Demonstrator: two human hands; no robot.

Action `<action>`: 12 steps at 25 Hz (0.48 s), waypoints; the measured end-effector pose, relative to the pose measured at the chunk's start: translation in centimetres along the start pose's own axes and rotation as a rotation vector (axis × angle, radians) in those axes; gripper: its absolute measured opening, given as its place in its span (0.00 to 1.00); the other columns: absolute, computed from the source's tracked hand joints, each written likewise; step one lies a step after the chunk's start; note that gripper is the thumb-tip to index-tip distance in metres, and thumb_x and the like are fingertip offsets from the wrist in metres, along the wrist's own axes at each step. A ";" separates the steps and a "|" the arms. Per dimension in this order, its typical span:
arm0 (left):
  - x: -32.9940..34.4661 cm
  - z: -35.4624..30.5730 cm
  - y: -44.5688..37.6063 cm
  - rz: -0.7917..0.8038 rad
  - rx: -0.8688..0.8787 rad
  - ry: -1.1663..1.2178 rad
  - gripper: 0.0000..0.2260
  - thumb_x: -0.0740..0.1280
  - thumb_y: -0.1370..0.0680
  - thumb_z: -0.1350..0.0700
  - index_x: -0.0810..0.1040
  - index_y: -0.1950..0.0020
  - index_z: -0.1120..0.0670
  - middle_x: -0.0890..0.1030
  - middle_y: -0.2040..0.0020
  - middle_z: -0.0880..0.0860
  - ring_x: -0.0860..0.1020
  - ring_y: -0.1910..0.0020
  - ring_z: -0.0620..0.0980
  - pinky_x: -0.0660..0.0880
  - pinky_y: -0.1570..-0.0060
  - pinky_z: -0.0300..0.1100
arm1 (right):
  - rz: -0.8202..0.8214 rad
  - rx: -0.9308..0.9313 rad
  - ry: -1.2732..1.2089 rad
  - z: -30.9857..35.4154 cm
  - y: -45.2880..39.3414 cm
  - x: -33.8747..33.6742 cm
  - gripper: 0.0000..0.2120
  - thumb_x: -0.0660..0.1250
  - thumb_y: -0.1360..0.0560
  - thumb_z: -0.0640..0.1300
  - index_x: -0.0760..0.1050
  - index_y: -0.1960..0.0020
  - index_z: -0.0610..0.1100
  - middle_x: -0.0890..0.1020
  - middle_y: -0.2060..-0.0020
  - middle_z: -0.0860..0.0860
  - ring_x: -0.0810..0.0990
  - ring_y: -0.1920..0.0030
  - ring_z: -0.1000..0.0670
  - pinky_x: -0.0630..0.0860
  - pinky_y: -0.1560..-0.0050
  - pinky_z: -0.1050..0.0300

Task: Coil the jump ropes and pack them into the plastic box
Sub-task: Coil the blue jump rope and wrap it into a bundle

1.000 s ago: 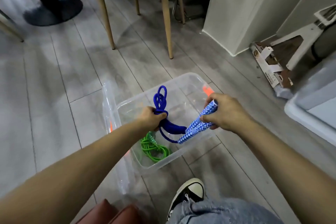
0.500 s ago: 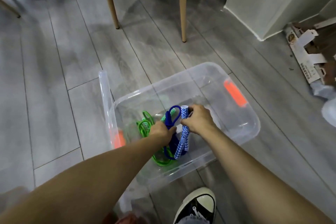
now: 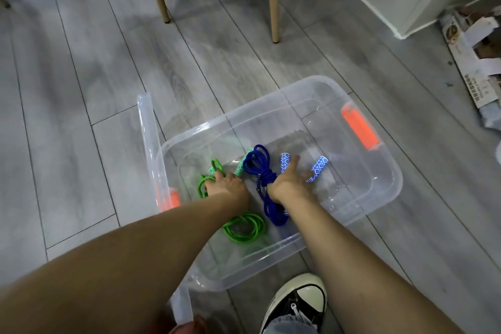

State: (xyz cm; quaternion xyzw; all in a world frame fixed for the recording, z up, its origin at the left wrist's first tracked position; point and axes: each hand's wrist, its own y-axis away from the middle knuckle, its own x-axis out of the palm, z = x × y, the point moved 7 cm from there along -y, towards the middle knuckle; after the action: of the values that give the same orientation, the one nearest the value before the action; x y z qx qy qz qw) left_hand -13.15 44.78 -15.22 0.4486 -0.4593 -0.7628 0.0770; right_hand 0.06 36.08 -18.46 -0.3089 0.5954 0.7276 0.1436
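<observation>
Right grip (image 3: 290, 182) flat on blue rope (image 3: 261, 171), inside plastic box (image 3: 390, 171)

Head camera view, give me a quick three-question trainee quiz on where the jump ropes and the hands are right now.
1. True or false: the blue jump rope lies inside the plastic box.
2. Which rope does the left hand rest on? A green, B blue
3. Fill in: the right hand lies with fingers spread between the two blue ____.

Key: 1 true; 2 A, the green jump rope; 3 handles.
</observation>
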 end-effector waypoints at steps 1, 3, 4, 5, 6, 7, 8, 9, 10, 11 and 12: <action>0.0 0.1 0.1 0.003 -0.012 -0.049 0.25 0.62 0.21 0.52 0.64 0.25 0.55 0.68 0.29 0.55 0.63 0.28 0.59 0.69 0.37 0.58 | -0.015 0.096 -0.092 -0.6 -0.7 -0.1 0.57 0.73 0.28 0.52 0.31 0.21 0.49 0.44 0.22 0.36 0.60 0.25 0.33 0.65 0.29 0.35; 0.1 0.3 0.3 0.026 -0.019 -0.112 0.23 0.63 0.22 0.52 0.68 0.27 0.53 0.71 0.32 0.55 0.65 0.31 0.58 0.70 0.38 0.58 | 0.000 0.205 -0.200 -1.3 -2.3 -0.3 0.55 0.71 0.26 0.54 0.33 0.20 0.41 0.48 0.22 0.35 0.63 0.26 0.34 0.67 0.28 0.41; 0.2 0.3 0.3 0.038 -0.021 -0.115 0.22 0.63 0.22 0.53 0.68 0.27 0.54 0.71 0.33 0.55 0.66 0.32 0.58 0.71 0.39 0.59 | 0.026 0.196 -0.183 -1.1 -2.6 -0.4 0.50 0.68 0.24 0.55 0.37 0.19 0.38 0.53 0.22 0.36 0.65 0.26 0.36 0.68 0.28 0.46; 0.1 0.2 0.4 0.056 -0.023 -0.103 0.22 0.63 0.21 0.53 0.68 0.27 0.54 0.71 0.33 0.56 0.66 0.32 0.59 0.71 0.40 0.60 | 0.053 0.138 -0.116 -0.7 -2.8 -0.5 0.47 0.66 0.23 0.55 0.41 0.19 0.37 0.56 0.22 0.36 0.67 0.27 0.38 0.69 0.30 0.50; 0.1 0.1 0.6 0.077 -0.032 -0.079 0.22 0.63 0.21 0.54 0.68 0.28 0.54 0.71 0.32 0.56 0.66 0.31 0.59 0.72 0.40 0.61 | 0.060 0.054 -0.060 0.0 -2.8 -0.4 0.46 0.67 0.23 0.54 0.42 0.19 0.37 0.57 0.22 0.38 0.69 0.28 0.40 0.71 0.32 0.52; -0.1 0.0 0.7 0.099 -0.046 -0.039 0.21 0.63 0.21 0.55 0.68 0.28 0.55 0.71 0.32 0.55 0.66 0.31 0.60 0.72 0.40 0.61 | 0.060 -0.039 -0.031 0.8 -2.4 -0.2 0.47 0.69 0.24 0.51 0.42 0.19 0.39 0.54 0.21 0.40 0.71 0.29 0.41 0.72 0.33 0.52; -0.6 0.1 0.9 0.095 -0.059 0.003 0.21 0.64 0.21 0.56 0.69 0.28 0.55 0.71 0.31 0.55 0.66 0.30 0.60 0.73 0.40 0.61 | 0.069 -0.159 0.011 1.8 -2.3 0.5 0.47 0.70 0.26 0.48 0.43 0.18 0.43 0.50 0.20 0.44 0.71 0.29 0.41 0.73 0.32 0.50; -1.5 0.2 1.1 0.052 -0.064 0.041 0.20 0.64 0.21 0.56 0.69 0.29 0.55 0.72 0.32 0.56 0.67 0.31 0.60 0.73 0.41 0.61 | 0.101 -0.267 0.061 2.6 -1.9 1.3 0.46 0.70 0.27 0.46 0.46 0.18 0.46 0.46 0.20 0.48 0.71 0.29 0.42 0.72 0.31 0.47; -2.7 0.3 1.3 -0.043 -0.059 0.057 0.18 0.64 0.21 0.57 0.71 0.31 0.56 0.73 0.34 0.56 0.68 0.32 0.60 0.74 0.42 0.60 | 0.139 -0.354 0.135 3.3 -1.7 2.3 0.43 0.69 0.28 0.44 0.52 0.19 0.47 0.45 0.20 0.51 0.72 0.30 0.42 0.72 0.31 0.45; -4.2 0.4 1.6 -0.174 -0.037 0.060 0.17 0.64 0.21 0.57 0.71 0.33 0.56 0.74 0.35 0.56 0.69 0.34 0.60 0.74 0.44 0.59 | 0.151 -0.428 0.191 3.8 -1.7 2.8 0.38 0.68 0.29 0.43 0.59 0.22 0.46 0.49 0.20 0.51 0.74 0.31 0.42 0.72 0.32 0.43; -5.4 0.0 1.9 -0.317 0.021 0.040 0.16 0.64 0.21 0.58 0.70 0.33 0.57 0.74 0.36 0.56 0.70 0.36 0.61 0.74 0.44 0.57 | 0.148 -0.473 0.218 4.0 -2.0 3.1 0.32 0.68 0.29 0.42 0.65 0.26 0.45 0.57 0.22 0.48 0.76 0.35 0.41 0.74 0.34 0.42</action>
State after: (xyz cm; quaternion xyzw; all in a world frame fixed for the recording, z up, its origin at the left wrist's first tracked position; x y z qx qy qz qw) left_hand -10.56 46.59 -10.40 0.5312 -0.3892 -0.7514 -0.0402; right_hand -2.27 39.91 -21.56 -0.3660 0.4419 0.8174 -0.0510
